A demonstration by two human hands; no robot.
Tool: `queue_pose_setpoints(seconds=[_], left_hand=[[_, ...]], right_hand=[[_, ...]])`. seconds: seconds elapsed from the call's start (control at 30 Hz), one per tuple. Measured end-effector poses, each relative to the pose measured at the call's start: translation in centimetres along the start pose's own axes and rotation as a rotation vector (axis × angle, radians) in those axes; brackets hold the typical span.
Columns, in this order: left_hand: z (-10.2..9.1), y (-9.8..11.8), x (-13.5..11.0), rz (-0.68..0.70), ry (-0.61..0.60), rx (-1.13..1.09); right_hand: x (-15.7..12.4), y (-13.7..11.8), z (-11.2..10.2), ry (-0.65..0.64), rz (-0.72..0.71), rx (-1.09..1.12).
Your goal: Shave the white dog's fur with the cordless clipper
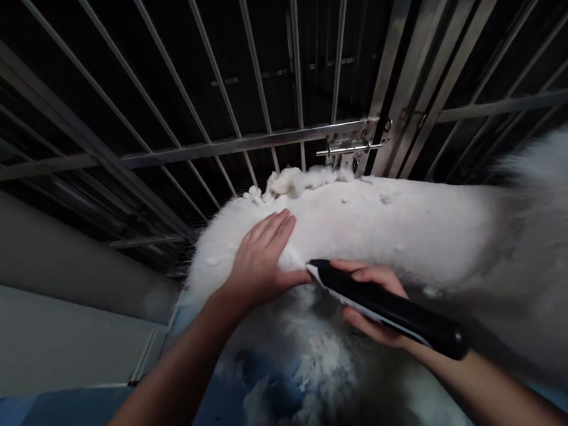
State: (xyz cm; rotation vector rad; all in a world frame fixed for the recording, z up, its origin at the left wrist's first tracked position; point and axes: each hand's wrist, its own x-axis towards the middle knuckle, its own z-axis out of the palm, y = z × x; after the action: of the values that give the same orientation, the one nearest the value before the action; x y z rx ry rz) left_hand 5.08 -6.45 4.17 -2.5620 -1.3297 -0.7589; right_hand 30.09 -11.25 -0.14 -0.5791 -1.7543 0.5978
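Note:
A white-furred animal (406, 228) stretches across the view, its back cropped short and its coat longer at both ends. My left hand (263, 262) lies on the fur toward the left end, fingers extended and thumb pointing right. In my right hand (376, 291) is a black hair clipper (388, 307), its pale tip against the animal's side close to my left thumb. A clump of cut fur (296, 182) rests along the far edge of the back. More loose fur (323, 363) lies in tufts below, near my body.
A metal barred cage (252, 142) stands directly behind the animal, with a sliding latch (351, 147) on its door. At the left is a pale grey panel (59, 335). Blue surface (48, 423) shows at the lower left.

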Motion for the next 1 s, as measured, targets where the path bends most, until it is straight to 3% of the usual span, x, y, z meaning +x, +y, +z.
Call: queue_pose_setpoints(seconds=[0.07,0.23,0.37,0.53,0.67,0.83,1.0], left_hand=[[0.5,-1.1,-0.5,0.011,0.020,-0.021],[1.8,-1.9,-1.0,0.018,0.098,-0.039],[2.4,-1.3,-1.4,0.005,0.156,-0.007],[2.5,-0.7,-1.7,0.013,0.251,-0.016],[2.6,-0.4,-1.8,-0.014,0.233,-0.045],[2.7,-0.3,-1.9,0.003,0.265,-0.054],[2.8,-0.3,-1.9,-0.031,0.237,-0.074]], right_hand=[[0.5,-0.4,0.3,-0.029,0.041,0.019],[2.6,-1.0,1.7,0.232,0.068,0.063],[3.9,-1.8,2.8,0.106,0.137,0.017],[5.0,-2.2,2.7,0.161,0.059,-0.057],[5.8,-2.0,2.2,0.018,0.181,-0.063],[6.3,-1.8,2.6,0.157,0.152,-0.037],[6.1,-1.5,3.3,0.072,0.192,0.023]])
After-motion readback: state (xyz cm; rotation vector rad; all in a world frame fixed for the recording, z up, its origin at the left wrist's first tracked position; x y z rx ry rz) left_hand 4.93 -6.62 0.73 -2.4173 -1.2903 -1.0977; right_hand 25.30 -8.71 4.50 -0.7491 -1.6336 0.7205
